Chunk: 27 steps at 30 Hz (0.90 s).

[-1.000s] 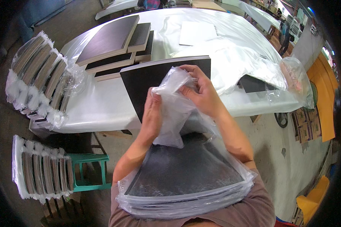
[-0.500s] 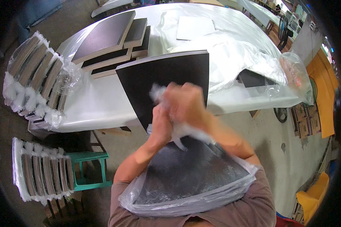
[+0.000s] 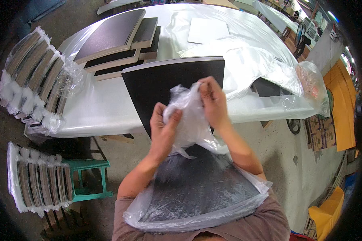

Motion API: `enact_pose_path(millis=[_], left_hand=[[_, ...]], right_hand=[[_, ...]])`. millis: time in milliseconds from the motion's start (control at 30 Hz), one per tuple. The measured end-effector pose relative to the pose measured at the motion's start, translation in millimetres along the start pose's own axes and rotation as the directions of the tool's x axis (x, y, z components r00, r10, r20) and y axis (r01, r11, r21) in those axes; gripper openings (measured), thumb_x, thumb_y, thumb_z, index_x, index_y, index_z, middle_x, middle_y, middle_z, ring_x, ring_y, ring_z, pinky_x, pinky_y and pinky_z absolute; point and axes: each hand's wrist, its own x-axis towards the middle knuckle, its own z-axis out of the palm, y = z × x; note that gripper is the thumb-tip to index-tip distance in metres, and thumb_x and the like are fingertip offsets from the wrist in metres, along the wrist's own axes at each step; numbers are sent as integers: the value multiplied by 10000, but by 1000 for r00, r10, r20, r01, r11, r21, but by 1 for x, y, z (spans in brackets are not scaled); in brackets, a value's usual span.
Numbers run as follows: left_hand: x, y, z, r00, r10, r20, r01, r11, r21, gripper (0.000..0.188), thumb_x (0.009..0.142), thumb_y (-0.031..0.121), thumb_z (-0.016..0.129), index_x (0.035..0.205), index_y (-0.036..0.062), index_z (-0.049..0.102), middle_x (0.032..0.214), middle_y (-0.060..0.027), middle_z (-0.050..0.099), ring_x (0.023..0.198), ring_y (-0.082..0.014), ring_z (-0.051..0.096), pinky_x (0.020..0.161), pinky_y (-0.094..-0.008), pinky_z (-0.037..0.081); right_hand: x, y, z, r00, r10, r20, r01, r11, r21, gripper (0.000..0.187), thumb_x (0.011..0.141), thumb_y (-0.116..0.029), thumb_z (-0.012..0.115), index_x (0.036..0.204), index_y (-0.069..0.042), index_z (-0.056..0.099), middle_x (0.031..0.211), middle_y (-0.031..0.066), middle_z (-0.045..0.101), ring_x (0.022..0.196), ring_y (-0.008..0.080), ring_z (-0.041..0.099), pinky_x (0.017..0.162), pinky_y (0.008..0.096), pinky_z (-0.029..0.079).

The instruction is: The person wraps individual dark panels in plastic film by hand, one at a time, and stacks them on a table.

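Observation:
A black panel (image 3: pixel 205 180) in a clear plastic bag (image 3: pixel 191 116) rests against my chest, tilted toward me. Both hands grip the bunched upper end of that bag. My left hand (image 3: pixel 165 126) pinches the film between thumb and fingers. To its right and a little higher, my right hand (image 3: pixel 214 102) holds another part of the plastic with closed fingers. The film between them is crumpled and lifted. Just beyond my hands, an unwrapped black panel (image 3: pixel 145 82) stands upright at the table's near edge, partly covered by the hands and plastic.
Several dark panels (image 3: pixel 108 38) lie stacked on the plastic-covered table (image 3: pixel 92 116). Wrapped panels (image 3: pixel 32 76) stand at its left end, more (image 3: pixel 42 180) on a green stool (image 3: pixel 90 164). A white sheet (image 3: pixel 207 30) and loose clear plastic (image 3: pixel 245 64) lie on the table.
My hands, together and blurred by motion before, have come apart, the right one moving up and right. The bag's bunched end is now spread between them. The view has shifted slightly.

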Motion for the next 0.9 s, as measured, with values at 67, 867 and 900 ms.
enact_pose_path(millis=[67, 867, 900], left_hand=[[3, 0, -6, 998, 63, 20, -63, 998, 3, 241, 794, 192, 605, 745, 80, 397, 688, 31, 447, 620, -27, 401, 538, -166, 350], [-1, -8, -19, 965, -43, 260, 128, 938, -321, 257, 752, 178, 634, 942, 50, 519, 825, -10, 538, 757, -111, 506, 773, -250, 400], [0, -15, -25, 979, -26, 203, 126, 860, -495, 183, 769, 187, 615, 871, 65, 525, 749, 2, 520, 700, -101, 495, 748, -241, 405]], right_hand=[[8, -8, -8, 997, 56, 48, -72, 861, 503, 166, 769, -161, 604, 856, -48, 517, 743, 22, 569, 675, 122, 543, 619, 235, 419], [-2, -19, -18, 954, 280, 106, -283, 732, 620, 224, 713, -112, 641, 908, -43, 554, 763, -1, 569, 672, 59, 525, 609, 195, 431], [1, -18, -24, 938, 335, 87, -291, 627, 722, 218, 709, -92, 636, 910, -44, 565, 748, 2, 574, 655, 63, 532, 594, 198, 439]])
